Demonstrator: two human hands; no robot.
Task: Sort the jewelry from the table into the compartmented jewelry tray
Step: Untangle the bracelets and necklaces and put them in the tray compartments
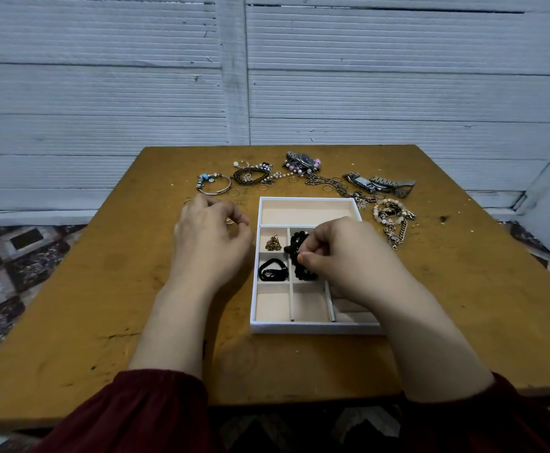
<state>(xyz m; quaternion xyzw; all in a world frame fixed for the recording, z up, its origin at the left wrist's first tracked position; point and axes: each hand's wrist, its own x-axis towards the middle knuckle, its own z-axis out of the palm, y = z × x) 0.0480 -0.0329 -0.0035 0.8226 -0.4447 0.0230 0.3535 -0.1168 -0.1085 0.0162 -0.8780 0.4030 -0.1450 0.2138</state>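
Pinching black beaded bracelet [297,240] with right hand [342,253] over white compartmented tray [312,328], long axis pointing away; left hand [208,237] loosely curled; open wooden bench [103,289] leftward.

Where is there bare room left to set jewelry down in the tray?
The wide far compartment and the two near ones by the tray's front rim are bare. Crowded: the middle with black beads, and the table beyond.
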